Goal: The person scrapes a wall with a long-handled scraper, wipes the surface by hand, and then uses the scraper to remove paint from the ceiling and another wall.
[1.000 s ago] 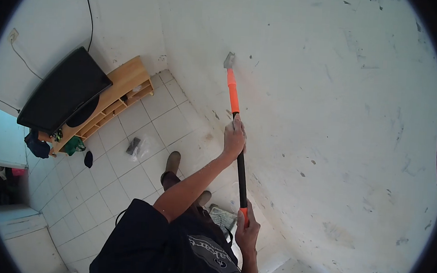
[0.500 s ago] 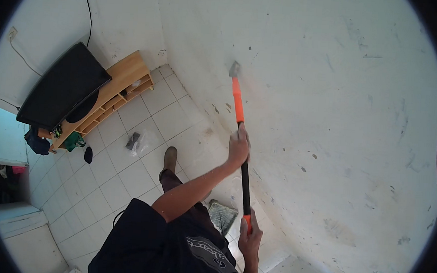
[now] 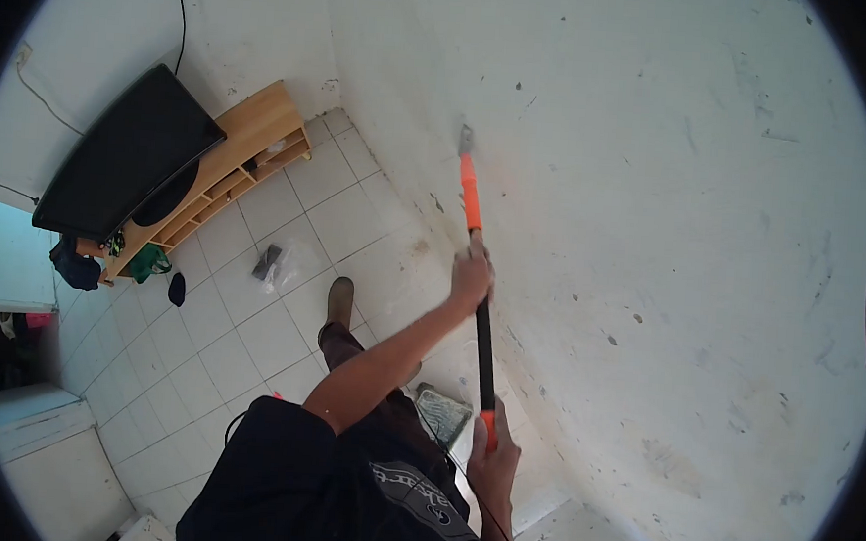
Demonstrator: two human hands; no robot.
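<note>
I hold a long scraper pole (image 3: pixel 479 273) with an orange and black handle in both hands. My left hand (image 3: pixel 472 274) grips it high up, where the orange part meets the black part. My right hand (image 3: pixel 492 462) grips the lower end near my waist. The small metal head (image 3: pixel 466 138) rests against the white, scuffed wall (image 3: pixel 655 205) above a patch of dark marks. The pole runs almost straight up from my body along the wall.
A paint tray (image 3: pixel 442 416) lies on the tiled floor by my foot (image 3: pixel 339 301). A plastic bag with a dark item (image 3: pixel 277 265) lies further left. In the corner, a black TV (image 3: pixel 122 167) leans on a wooden stand (image 3: pixel 231 174). A cable hangs on the wall.
The scraper head has slid a little down the wall, and my hands dropped with it. In the last half second it has barely moved.
</note>
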